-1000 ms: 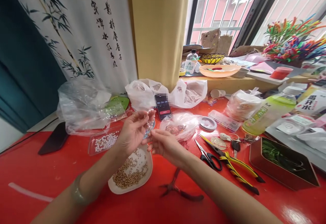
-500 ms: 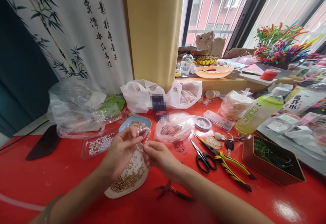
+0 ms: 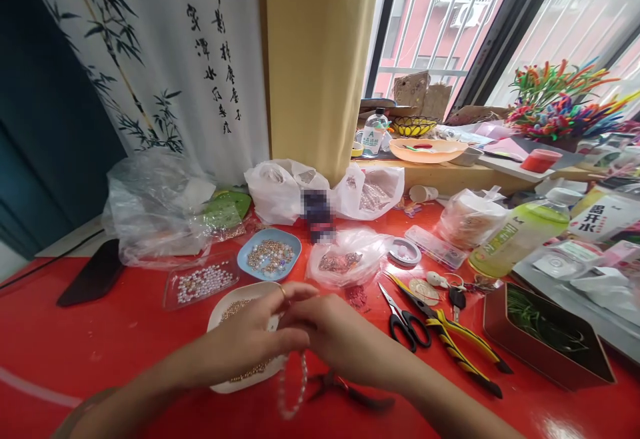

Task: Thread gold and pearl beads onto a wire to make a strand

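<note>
- Coming lower and closer together since half a second ago, the left hand (image 3: 267,326) and the right hand (image 3: 335,332) are now meeting, and the bead strand (image 3: 303,382), earlier looping between their fingertips, is dangling beneath them.
- The left hand is bending its fingers toward the other, its thumb reaching to where the two are meeting; a ring (image 3: 283,291) is showing on one finger.
- The right hand is curling its fingers inward against the left.
- Both hands are hiding their fingertips, so I cannot tell which one is gripping the strand, or whether both are.
- Pale beads are making up the strand, which is forming a narrow loop, blurring toward the bottom, just beside the white dish (image 3: 224,386) and the small dark pliers (image 3: 367,399).
- The white dish is holding gold beads (image 3: 233,309) and lying partly beneath the left hand.
- Just behind it, the blue dish (image 3: 243,250) is showing fully, holding mixed beads (image 3: 270,257).
- To its left, a clear tray (image 3: 175,299) is holding white beads (image 3: 207,281).
- Scissors (image 3: 399,312) are lying near the right forearm, with yellow-and-black pliers (image 3: 436,319) resting beside them.
</note>
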`<action>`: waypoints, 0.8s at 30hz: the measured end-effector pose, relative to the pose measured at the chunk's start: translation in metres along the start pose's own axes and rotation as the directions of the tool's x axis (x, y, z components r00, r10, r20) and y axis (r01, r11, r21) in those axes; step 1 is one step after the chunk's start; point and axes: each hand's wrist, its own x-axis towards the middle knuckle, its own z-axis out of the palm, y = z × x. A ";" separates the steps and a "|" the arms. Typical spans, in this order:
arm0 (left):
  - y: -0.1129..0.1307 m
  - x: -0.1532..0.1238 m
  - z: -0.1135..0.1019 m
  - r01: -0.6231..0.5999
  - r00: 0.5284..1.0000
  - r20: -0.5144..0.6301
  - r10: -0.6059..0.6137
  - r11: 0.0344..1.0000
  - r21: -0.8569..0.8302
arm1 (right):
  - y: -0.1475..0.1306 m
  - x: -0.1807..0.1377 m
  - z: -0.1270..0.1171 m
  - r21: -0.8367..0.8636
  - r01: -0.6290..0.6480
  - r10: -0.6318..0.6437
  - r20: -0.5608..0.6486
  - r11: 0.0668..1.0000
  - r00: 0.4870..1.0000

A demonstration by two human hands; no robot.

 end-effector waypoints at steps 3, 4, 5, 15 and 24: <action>-0.009 0.003 0.013 0.091 0.987 0.152 -0.052 0.962 -0.257 | -0.004 -0.003 -0.009 -0.030 -0.055 0.055 -0.025 0.998 0.998; -0.012 0.005 0.016 0.130 0.982 0.172 -0.080 0.945 -0.300 | -0.004 -0.003 -0.011 -0.043 -0.087 0.085 -0.043 0.995 0.995; -0.016 0.006 0.017 0.167 0.976 0.186 -0.110 0.931 -0.325 | -0.003 -0.002 -0.013 -0.058 -0.111 0.107 -0.065 0.992 0.992; -0.022 0.013 0.005 0.207 0.978 0.105 -0.180 0.898 -0.388 | 0.040 0.015 -0.045 -0.394 -0.164 0.088 -0.204 0.904 0.975; -0.016 0.013 -0.010 0.238 0.969 0.026 -0.246 0.899 -0.369 | 0.097 0.012 -0.091 -0.799 -0.257 0.261 -0.130 0.544 0.957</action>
